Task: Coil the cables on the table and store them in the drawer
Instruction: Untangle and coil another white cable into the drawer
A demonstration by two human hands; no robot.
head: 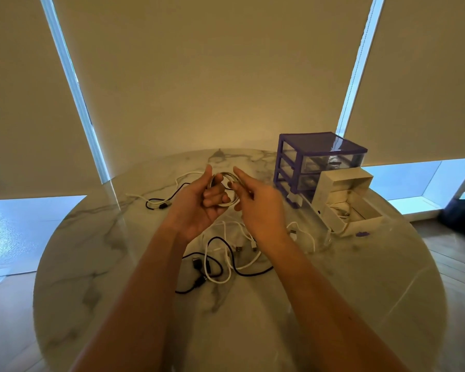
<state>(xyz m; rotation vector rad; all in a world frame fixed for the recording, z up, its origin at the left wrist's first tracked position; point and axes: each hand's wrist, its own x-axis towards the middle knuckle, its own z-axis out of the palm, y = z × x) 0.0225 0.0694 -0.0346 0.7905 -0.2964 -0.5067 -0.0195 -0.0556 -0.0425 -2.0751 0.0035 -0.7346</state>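
1. Table (91,264) clutter is my biggest worry: loose black and white cables (226,264) lie tangled below my fingers, and a trailing end could snag there and drag the loops apart.
2. Open drawer (360,210) sits to the right of my fingers, well apart; I judge a slack coil could spring open on the way over.
3. White coil (227,190) sits in my left hand (199,208), whose fingers (214,196) curl through its loops.
4. Right hand (258,208) pinches the coil's right edge, its other fingers spread; a slip would unwind it.
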